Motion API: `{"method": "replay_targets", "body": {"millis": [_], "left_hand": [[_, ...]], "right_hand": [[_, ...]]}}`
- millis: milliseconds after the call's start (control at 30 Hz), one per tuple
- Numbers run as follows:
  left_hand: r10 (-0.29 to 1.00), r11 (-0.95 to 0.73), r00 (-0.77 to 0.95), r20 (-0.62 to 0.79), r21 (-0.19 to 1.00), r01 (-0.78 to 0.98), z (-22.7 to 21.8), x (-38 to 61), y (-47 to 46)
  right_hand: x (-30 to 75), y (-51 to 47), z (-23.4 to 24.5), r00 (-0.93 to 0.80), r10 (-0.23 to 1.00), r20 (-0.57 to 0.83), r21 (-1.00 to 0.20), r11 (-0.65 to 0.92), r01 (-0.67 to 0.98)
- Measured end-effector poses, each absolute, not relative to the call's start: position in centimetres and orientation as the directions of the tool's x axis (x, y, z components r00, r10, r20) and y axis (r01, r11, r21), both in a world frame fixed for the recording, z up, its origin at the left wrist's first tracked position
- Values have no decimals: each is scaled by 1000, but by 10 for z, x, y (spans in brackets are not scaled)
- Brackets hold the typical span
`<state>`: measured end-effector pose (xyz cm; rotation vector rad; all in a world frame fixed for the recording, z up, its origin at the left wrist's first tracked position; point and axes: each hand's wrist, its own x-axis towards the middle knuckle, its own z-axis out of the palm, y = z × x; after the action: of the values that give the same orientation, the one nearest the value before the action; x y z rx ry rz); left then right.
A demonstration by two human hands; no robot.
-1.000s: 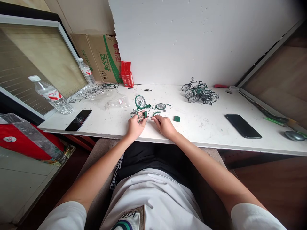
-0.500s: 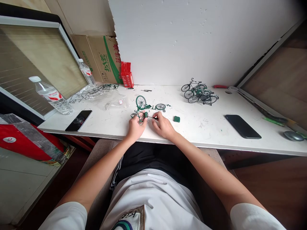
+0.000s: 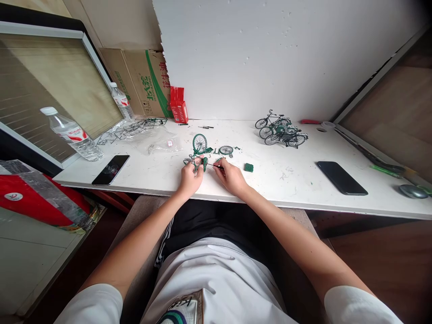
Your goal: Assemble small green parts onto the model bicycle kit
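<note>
Gripping the model bike (image 3: 197, 153) in the left hand (image 3: 191, 176), between thumb and fingers, and presenting a green part (image 3: 205, 164) at the fingertips toward the right hand (image 3: 232, 176). Pinching a thin driver (image 3: 219, 167) in the right hand, and pointing its shaft leftward at that green part. Not showing clearly, at this size, whether touching it or only resting close.

Probably working a small fastening here, so calling for lining the shaft up straight with the joint rather than levering sideways. Best bracing the left hand on the table (image 3: 270, 182) and backing the green part with a finger while pressing lightly from the right. Better turning from the fingertips than from the wrist, for feeling any slip early. Likely flexing under force, being so thin, therefore worth gripping by the frame and sparing the spokes. Worth minding the loose wheel (image 3: 226, 150) and small pieces (image 3: 209, 150) just beyond both hands, and avoiding brushing them with a knuckle. Leaving the green block (image 3: 249, 167) alone, just right of the right hand, and likewise the other bikes (image 3: 282, 130), farther off beyond it.
</note>
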<state>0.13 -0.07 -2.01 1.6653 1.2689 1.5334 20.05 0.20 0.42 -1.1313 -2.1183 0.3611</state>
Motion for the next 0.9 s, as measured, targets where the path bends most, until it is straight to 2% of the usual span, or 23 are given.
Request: {"method": "replay_targets", "body": {"millis": [200, 433, 700, 900], "left_hand": [[889, -442, -37, 457, 876, 192, -23, 1, 4], [885, -456, -1, 465, 868, 198, -27, -2, 7], [928, -366, 4, 372, 913, 179, -20, 0, 4], [932, -354, -13, 361, 919, 172, -19, 0, 6]], "right_hand": [[200, 1, 4, -384, 807, 448, -509, 583, 633], [201, 7, -2, -385, 782, 490, -561, 621, 547], [199, 3, 2, -369, 829, 421, -408, 536, 739], [202, 3, 2, -400, 805, 438, -417, 577, 702]]}}
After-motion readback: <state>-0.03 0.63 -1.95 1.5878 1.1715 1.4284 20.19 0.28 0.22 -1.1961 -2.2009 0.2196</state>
